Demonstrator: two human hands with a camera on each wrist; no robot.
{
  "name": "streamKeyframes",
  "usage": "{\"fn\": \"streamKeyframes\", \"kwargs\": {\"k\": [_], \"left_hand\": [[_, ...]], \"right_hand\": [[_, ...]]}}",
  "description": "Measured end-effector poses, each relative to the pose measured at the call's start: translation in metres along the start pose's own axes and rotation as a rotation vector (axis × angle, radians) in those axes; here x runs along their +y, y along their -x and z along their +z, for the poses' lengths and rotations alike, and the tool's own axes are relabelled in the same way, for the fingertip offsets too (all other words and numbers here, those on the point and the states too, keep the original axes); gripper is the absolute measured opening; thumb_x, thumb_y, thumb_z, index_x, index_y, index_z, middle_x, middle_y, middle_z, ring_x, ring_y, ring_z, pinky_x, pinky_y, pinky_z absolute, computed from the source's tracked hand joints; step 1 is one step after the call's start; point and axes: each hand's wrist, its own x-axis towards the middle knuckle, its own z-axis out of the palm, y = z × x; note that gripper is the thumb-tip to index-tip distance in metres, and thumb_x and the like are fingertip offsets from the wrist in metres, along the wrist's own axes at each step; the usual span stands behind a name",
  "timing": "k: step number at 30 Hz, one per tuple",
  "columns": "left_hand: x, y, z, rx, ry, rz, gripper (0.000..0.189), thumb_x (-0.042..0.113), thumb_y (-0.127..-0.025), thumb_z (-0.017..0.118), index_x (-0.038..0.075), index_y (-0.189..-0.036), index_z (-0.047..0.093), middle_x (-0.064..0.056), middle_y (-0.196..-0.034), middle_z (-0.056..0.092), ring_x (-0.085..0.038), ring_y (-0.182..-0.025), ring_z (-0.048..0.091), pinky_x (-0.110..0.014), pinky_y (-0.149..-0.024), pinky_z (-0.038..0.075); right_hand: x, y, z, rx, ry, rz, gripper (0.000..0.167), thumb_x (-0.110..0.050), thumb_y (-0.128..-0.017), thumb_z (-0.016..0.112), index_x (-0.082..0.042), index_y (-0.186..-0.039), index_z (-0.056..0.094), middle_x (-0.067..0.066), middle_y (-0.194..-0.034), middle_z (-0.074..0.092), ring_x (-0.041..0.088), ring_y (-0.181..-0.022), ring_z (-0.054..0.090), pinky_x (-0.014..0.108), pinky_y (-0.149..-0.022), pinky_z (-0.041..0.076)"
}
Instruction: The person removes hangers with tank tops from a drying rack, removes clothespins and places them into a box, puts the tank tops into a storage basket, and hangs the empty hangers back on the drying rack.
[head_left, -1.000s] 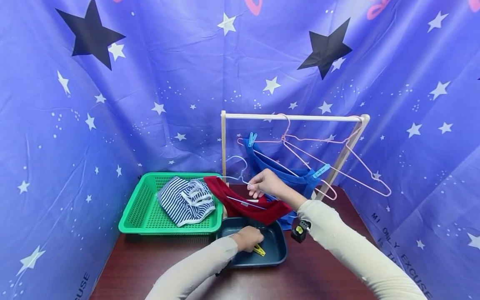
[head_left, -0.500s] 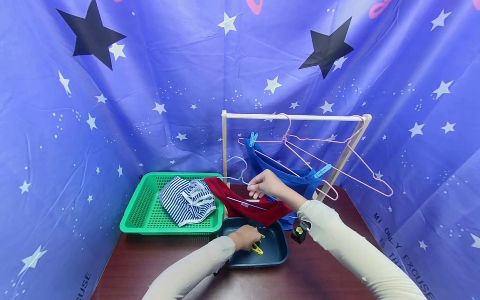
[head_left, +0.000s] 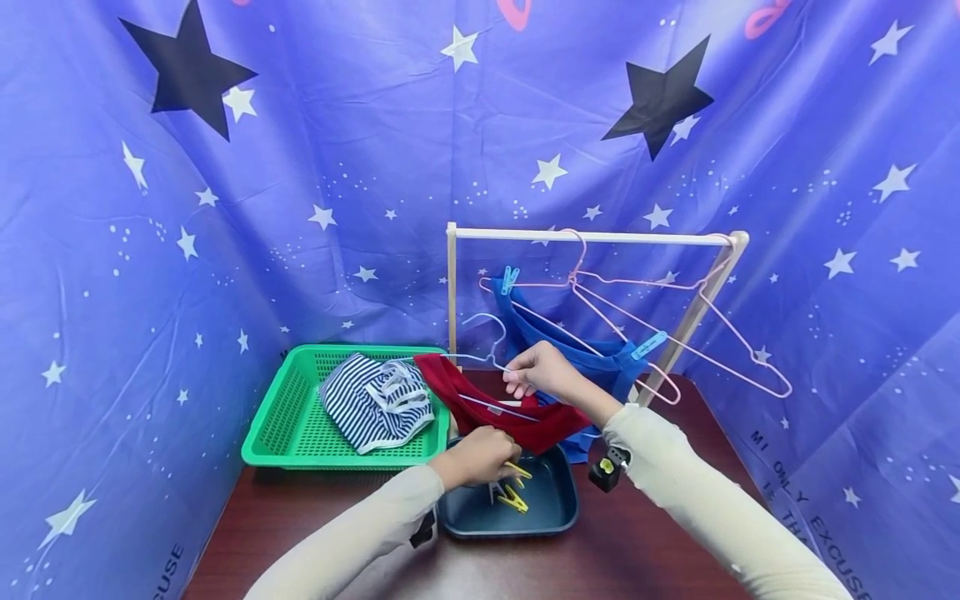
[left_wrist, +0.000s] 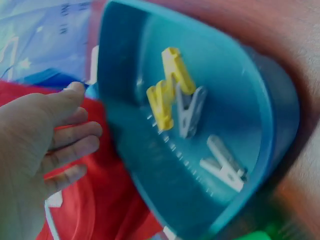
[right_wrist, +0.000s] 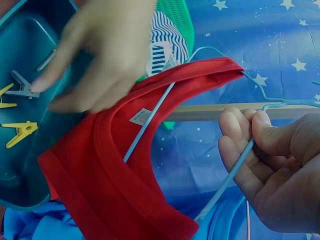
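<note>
My right hand [head_left: 540,369] pinches a light blue wire hanger [right_wrist: 230,177] between thumb and fingers. On it hangs a red tank top [right_wrist: 115,190], its neckline around the hanger and a white tag showing inside. Over the dark blue tray [head_left: 517,530] is my left hand [head_left: 483,457]; in the left wrist view its fingers are loosely extended, with nothing between them. Inside the tray lie a yellow clothespin [left_wrist: 177,72], a second yellow clothespin [left_wrist: 160,106], a grey clothespin [left_wrist: 190,111] and another grey clothespin [left_wrist: 225,165].
A wooden rack [head_left: 592,237] stands behind, holding pink hangers [head_left: 738,333]. A blue garment [head_left: 555,337] is fixed to one by light blue clothespins [head_left: 649,345]. At left, a green basket [head_left: 262,457] holds a striped garment [head_left: 367,408].
My left hand has risen from inside the tray and moved slightly left, uncovering more of the clothespins. My right hand keeps holding the hanger with the red tank top in about the same place.
</note>
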Motion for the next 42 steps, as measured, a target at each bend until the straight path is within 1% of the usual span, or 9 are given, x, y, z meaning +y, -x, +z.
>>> {"fn": "streamKeyframes", "kwargs": {"k": [3,8,12,16,19,25,29,36,42], "left_hand": [[-0.008,0.010,-0.015,0.132,-0.011,0.005,0.019,0.039,-0.095,0.071,0.023,-0.086,0.074,0.010,-0.079,0.071,-0.004,-0.074,0.066,-0.020,-0.068,0.050],[-0.025,0.027,-0.035,0.419,0.000,0.015,0.016,0.034,-0.094,0.074,0.020,-0.086,0.074,0.008,-0.078,0.071,-0.008,-0.072,0.067,-0.024,-0.067,0.052],[-0.040,0.038,-0.050,0.619,0.034,-0.023,0.012,0.027,-0.089,0.079,0.016,-0.089,0.076,0.004,-0.081,0.074,-0.011,-0.073,0.067,-0.028,-0.069,0.055],[-0.056,0.048,-0.065,0.764,0.083,-0.080,0.014,0.023,-0.086,0.082,0.011,-0.092,0.077,-0.001,-0.086,0.074,-0.016,-0.080,0.068,-0.032,-0.074,0.057],[-0.066,0.054,-0.074,0.824,0.128,-0.154,0.019,0.022,-0.086,0.083,0.010,-0.098,0.076,-0.002,-0.093,0.073,-0.019,-0.087,0.068,-0.034,-0.077,0.058],[-0.078,0.063,-0.081,0.864,0.190,-0.284,0.029,0.023,-0.084,0.085,0.008,-0.107,0.075,-0.008,-0.099,0.064,-0.022,-0.086,0.061,-0.036,-0.069,0.052],[-0.080,0.066,-0.083,0.845,0.208,-0.318,0.036,0.021,-0.083,0.085,0.007,-0.114,0.073,-0.010,-0.109,0.063,-0.026,-0.097,0.060,-0.041,-0.079,0.052],[-0.080,0.068,-0.078,0.733,0.246,-0.394,0.039,0.024,-0.093,0.075,0.007,-0.127,0.065,-0.012,-0.129,0.064,-0.031,-0.118,0.061,-0.052,-0.102,0.049],[-0.081,0.069,-0.070,0.666,0.264,-0.438,0.028,0.021,-0.102,0.063,0.008,-0.126,0.060,-0.010,-0.123,0.066,-0.030,-0.113,0.060,-0.053,-0.102,0.047]], "right_hand": [[0.002,0.002,-0.003,0.010,0.016,-0.011,0.016,-0.004,-0.097,0.066,0.009,-0.099,0.076,0.016,-0.078,0.076,0.014,-0.062,0.072,0.029,-0.064,0.061],[0.003,0.005,-0.006,0.021,0.044,-0.041,0.016,-0.004,-0.097,0.066,0.009,-0.098,0.076,0.020,-0.080,0.076,0.022,-0.065,0.074,0.028,-0.064,0.061],[0.002,0.009,-0.009,0.022,0.064,-0.061,0.016,-0.004,-0.098,0.066,0.008,-0.097,0.076,0.016,-0.078,0.076,0.024,-0.066,0.074,0.030,-0.065,0.061],[0.003,0.011,-0.011,0.015,0.072,-0.065,0.016,-0.005,-0.098,0.065,0.007,-0.097,0.076,0.014,-0.078,0.076,0.024,-0.067,0.074,0.030,-0.066,0.061],[0.004,0.011,-0.011,0.006,0.067,-0.071,0.017,-0.005,-0.098,0.065,0.008,-0.097,0.076,0.015,-0.079,0.076,0.026,-0.068,0.074,0.030,-0.066,0.061],[0.005,0.011,-0.010,0.003,0.060,-0.077,0.016,-0.004,-0.097,0.066,0.008,-0.098,0.076,0.016,-0.078,0.076,0.028,-0.068,0.074,0.029,-0.066,0.061],[0.002,0.013,-0.010,-0.003,0.060,-0.084,0.016,-0.004,-0.097,0.066,0.008,-0.099,0.076,0.017,-0.079,0.076,0.032,-0.070,0.075,0.031,-0.067,0.062],[0.000,0.015,-0.009,-0.013,0.061,-0.096,0.016,-0.004,-0.097,0.067,0.009,-0.100,0.076,0.020,-0.082,0.076,0.033,-0.071,0.075,0.032,-0.069,0.063],[0.002,0.016,-0.008,-0.012,0.060,-0.100,0.016,-0.004,-0.097,0.066,0.008,-0.100,0.076,0.019,-0.081,0.076,0.024,-0.066,0.074,0.031,-0.069,0.062]]}}
